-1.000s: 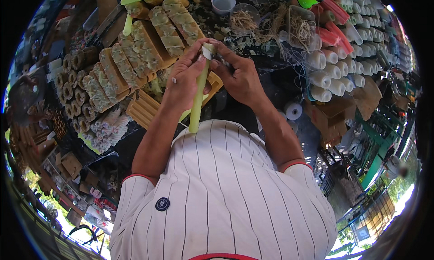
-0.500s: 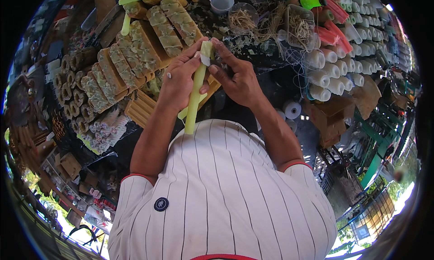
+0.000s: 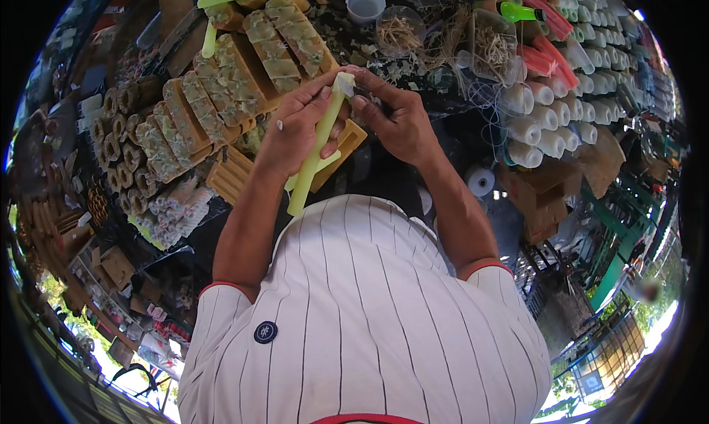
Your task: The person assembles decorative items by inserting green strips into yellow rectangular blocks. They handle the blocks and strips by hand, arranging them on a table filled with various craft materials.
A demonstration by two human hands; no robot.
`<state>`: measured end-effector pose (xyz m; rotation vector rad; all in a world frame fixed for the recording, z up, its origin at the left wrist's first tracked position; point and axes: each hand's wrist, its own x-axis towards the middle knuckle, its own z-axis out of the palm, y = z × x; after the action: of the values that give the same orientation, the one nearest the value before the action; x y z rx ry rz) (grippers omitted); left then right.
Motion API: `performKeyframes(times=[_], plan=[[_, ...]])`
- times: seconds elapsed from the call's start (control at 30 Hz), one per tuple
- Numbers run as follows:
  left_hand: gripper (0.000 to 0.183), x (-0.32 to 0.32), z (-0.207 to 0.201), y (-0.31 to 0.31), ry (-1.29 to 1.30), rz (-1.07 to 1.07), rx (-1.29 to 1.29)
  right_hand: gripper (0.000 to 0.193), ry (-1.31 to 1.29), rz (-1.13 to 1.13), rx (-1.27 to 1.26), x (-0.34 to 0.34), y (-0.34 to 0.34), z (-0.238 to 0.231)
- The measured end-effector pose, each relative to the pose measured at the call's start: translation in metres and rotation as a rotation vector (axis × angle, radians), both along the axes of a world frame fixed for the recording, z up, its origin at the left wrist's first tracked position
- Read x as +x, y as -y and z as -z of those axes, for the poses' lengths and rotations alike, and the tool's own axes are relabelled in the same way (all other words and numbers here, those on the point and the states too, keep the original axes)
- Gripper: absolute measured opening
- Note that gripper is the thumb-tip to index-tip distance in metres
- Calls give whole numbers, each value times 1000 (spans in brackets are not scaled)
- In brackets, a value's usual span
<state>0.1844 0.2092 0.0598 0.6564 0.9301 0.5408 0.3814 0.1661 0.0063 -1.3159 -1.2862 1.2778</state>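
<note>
My left hand (image 3: 299,129) is wrapped around a long pale yellow-green candle (image 3: 316,152), which slants with its lower end near my shirt. My right hand (image 3: 391,118) is bent around the candle's upper end, thumb and fingers pressed close to it. A whitish, crumpled-looking piece (image 3: 344,84) sits at that end; I cannot tell what it is. A small pale flake (image 3: 280,125) sticks to the back of my left hand. Behind the left fingers, part of another yellow-green stick (image 3: 329,160) shows beside a tan mold (image 3: 354,138).
Wax-crusted block molds (image 3: 214,92) stand in rows at the left. A pale bucket (image 3: 365,5) and a tub of thin sticks (image 3: 399,31) are at the back. White rolls (image 3: 525,129), a green bottle (image 3: 521,12) and a cardboard box (image 3: 538,195) lie at the right.
The candle tilts more, its lower end shifted left and its upper end slightly right. My right fingers have curled in closer, and the whitish piece now shows at the very end.
</note>
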Motion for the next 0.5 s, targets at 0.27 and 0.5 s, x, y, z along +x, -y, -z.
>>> performKeyframes(times=[0.27,0.5], plan=[[43,1,8,3,34,40,-21,43,-76,273,-220,-14,1,5],[49,6,6,7,-116,-13,47,45,192,-8,60,5,9,-14]])
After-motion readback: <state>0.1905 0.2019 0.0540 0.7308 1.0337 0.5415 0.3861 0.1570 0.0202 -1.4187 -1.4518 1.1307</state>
